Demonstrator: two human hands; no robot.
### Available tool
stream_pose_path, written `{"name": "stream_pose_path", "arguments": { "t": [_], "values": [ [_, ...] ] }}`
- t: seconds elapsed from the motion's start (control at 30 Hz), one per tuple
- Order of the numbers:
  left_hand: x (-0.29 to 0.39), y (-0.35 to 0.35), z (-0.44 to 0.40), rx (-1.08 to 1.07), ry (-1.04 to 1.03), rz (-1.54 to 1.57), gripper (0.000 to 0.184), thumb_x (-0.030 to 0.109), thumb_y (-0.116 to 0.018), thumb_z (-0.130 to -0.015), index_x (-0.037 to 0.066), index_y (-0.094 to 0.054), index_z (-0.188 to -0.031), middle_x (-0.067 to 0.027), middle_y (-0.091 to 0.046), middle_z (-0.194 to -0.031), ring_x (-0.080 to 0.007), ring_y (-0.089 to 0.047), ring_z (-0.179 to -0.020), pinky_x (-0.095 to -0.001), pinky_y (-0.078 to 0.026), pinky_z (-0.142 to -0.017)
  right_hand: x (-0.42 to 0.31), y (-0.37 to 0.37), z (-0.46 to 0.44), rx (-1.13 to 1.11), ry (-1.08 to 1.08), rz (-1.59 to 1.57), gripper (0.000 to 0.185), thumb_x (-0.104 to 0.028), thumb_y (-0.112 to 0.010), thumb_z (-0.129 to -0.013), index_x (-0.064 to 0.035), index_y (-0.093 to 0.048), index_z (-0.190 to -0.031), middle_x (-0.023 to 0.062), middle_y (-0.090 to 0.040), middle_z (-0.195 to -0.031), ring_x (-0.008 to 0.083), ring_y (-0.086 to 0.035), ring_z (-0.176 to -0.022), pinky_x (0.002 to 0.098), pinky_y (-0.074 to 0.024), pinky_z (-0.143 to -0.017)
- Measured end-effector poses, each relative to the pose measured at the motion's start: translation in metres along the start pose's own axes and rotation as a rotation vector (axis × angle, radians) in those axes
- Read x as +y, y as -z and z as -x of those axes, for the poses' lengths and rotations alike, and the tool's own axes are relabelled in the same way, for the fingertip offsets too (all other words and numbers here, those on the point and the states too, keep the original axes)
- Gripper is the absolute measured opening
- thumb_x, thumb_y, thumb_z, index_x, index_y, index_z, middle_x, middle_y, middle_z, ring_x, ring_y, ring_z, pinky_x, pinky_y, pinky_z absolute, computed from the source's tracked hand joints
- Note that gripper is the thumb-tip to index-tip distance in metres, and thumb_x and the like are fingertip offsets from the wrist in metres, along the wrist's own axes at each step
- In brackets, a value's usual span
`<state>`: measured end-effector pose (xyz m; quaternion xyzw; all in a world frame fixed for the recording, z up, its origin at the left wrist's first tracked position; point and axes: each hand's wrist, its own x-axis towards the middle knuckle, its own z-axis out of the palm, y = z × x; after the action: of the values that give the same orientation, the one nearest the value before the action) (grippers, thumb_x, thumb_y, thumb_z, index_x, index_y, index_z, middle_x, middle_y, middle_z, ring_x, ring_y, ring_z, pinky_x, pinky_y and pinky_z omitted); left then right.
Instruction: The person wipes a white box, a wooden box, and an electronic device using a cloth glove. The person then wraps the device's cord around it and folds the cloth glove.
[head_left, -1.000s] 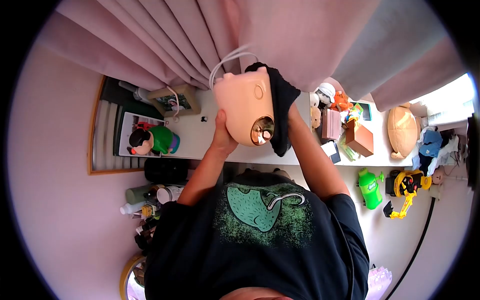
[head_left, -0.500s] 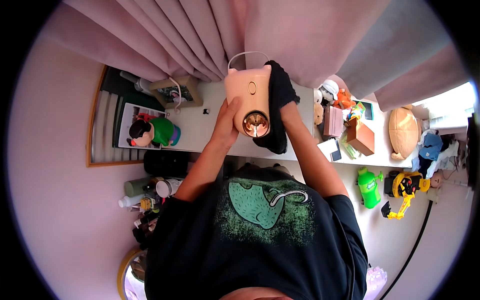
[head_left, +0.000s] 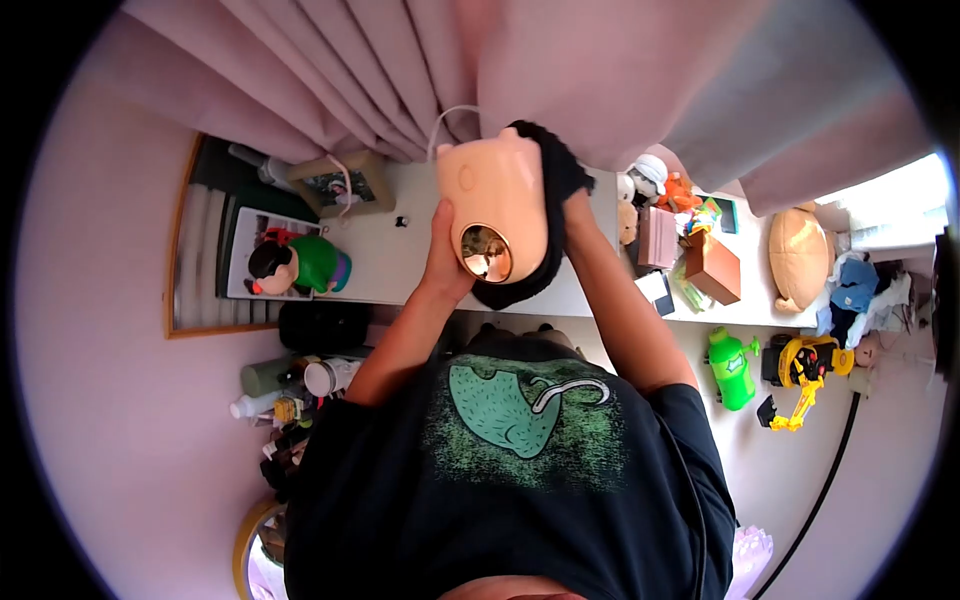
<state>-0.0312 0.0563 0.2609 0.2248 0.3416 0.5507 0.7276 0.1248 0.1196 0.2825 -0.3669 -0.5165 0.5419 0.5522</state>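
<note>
Head view: the left hand (head_left: pixel 446 265) is part-closed around one side of the pink device (head_left: pixel 510 190), held above the desk (head_left: pixel 390 260). The black cloth (head_left: pixel 562 165) covers the opposite side, with the right hand (head_left: pixel 577 208) at it; finger closure is hidden. Contact is established; the front is exposed. Surfaces completed or remaining cannot be determined.

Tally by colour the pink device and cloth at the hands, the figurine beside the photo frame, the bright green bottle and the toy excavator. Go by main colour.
Pink: 1, the glossy device
Black: 1, the cloth
Green: 2, the figurine and the bottle
Yellow: 1, the toy excavator
Total: 5
</note>
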Motion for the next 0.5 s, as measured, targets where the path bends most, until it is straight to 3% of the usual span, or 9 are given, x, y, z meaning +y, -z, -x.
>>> {"name": "stream_pose_path", "arguments": {
  "t": [0.07,0.1,0.13,0.2,0.27,0.37,0.43,0.47,0.5],
  "values": [
    [-0.010,0.015,-0.012,-0.049,0.023,0.080,0.063,0.054,-0.041,-0.095,0.008,-0.038,-0.138,-0.0102,-0.050,-0.135,-0.0232,-0.051,-0.121,-0.0376,-0.043,-0.101,0.024,0.008,-0.010,-0.006,0.110,0.087,0.019,-0.022,-0.055,-0.089,-0.0039,-0.059,-0.092,0.0083,-0.063,-0.088,0.0107,-0.057,-0.080,0.0303,-0.0468,-0.073],
    [-0.013,0.023,-0.017,-0.019,0.058,0.108,0.062,0.053,-0.043,-0.095,0.008,-0.040,-0.137,-0.0098,-0.052,-0.132,-0.0233,-0.053,-0.119,-0.0382,-0.044,-0.100,0.030,0.011,-0.011,-0.001,-0.196,0.093,0.025,-0.026,-0.053,-0.090,-0.0029,-0.060,-0.096,0.0084,-0.064,-0.088,0.0121,-0.058,-0.081,0.0312,-0.0468,-0.073],
    [-0.017,0.031,-0.019,-0.026,0.067,0.112,0.062,0.053,-0.043,-0.095,0.008,-0.040,-0.137,-0.0098,-0.052,-0.132,-0.0233,-0.053,-0.119,-0.0382,-0.044,-0.100,0.028,0.019,-0.009,-0.050,-0.417,0.061,0.032,-0.027,-0.048,-0.096,-0.0059,-0.057,-0.118,0.0019,-0.062,-0.111,0.0137,-0.058,-0.101,0.0294,-0.0449,-0.089],
    [-0.023,0.050,-0.026,0.008,0.087,0.097,0.061,0.053,-0.043,-0.095,0.008,-0.040,-0.137,-0.0093,-0.054,-0.130,-0.0236,-0.054,-0.118,-0.0391,-0.044,-0.099,0.039,0.034,-0.007,-0.383,-0.237,0.933,0.035,-0.028,-0.052,-0.093,-0.0046,-0.062,-0.116,0.0096,-0.065,-0.114,0.0210,-0.060,-0.106,0.0364,-0.0460,-0.091],
    [-0.032,0.075,-0.031,0.017,0.115,0.101,0.059,0.050,-0.043,-0.095,0.007,-0.040,-0.136,-0.0101,-0.055,-0.128,-0.0237,-0.055,-0.116,-0.0392,-0.045,-0.098,0.129,0.071,0.005,-0.482,-0.558,1.258,0.034,-0.028,-0.055,-0.090,-0.0037,-0.066,-0.111,0.0165,-0.066,-0.111,0.0279,-0.062,-0.106,0.0441,-0.0460,-0.092],
    [-0.046,0.099,-0.035,0.079,0.291,-0.037,0.057,0.048,-0.043,-0.096,0.008,-0.042,-0.136,-0.0097,-0.053,-0.131,-0.0235,-0.053,-0.118,-0.0397,-0.045,-0.099,0.167,0.118,0.025,-0.588,-0.525,1.433,0.031,-0.026,-0.055,-0.088,-0.0020,-0.070,-0.100,0.0156,-0.069,-0.099,0.0260,-0.067,-0.092,0.0418,-0.0526,-0.079],
    [-0.065,0.117,-0.040,0.054,0.283,-0.024,0.057,0.047,-0.046,-0.095,0.007,-0.042,-0.136,-0.0103,-0.054,-0.130,-0.0231,-0.054,-0.117,-0.0390,-0.046,-0.098,0.161,0.156,0.024,-0.667,-0.499,1.173,0.028,-0.024,-0.055,-0.088,-0.0033,-0.069,-0.101,0.0102,-0.069,-0.095,0.0200,-0.068,-0.080,0.0326,-0.0543,-0.065],
    [-0.074,0.122,-0.042,0.042,0.274,-0.020,0.057,0.045,-0.048,-0.095,0.006,-0.041,-0.136,-0.0110,-0.054,-0.128,-0.0227,-0.055,-0.115,-0.0383,-0.046,-0.098,0.182,0.194,0.028,-0.348,-0.175,0.887,0.025,-0.021,-0.054,-0.089,-0.0054,-0.068,-0.102,0.0055,-0.069,-0.088,0.0152,-0.067,-0.072,0.0254,-0.0515,-0.055],
    [-0.079,0.125,-0.042,0.017,0.269,-0.008,0.058,0.045,-0.048,-0.095,0.006,-0.041,-0.137,-0.0106,-0.054,-0.129,-0.0227,-0.054,-0.116,-0.0386,-0.045,-0.099,0.131,0.188,0.027,0.140,-0.356,0.752,0.024,-0.020,-0.053,-0.091,-0.0066,-0.068,-0.104,0.0038,-0.069,-0.085,0.0145,-0.067,-0.072,0.0256,-0.0517,-0.055]
  ]
}}
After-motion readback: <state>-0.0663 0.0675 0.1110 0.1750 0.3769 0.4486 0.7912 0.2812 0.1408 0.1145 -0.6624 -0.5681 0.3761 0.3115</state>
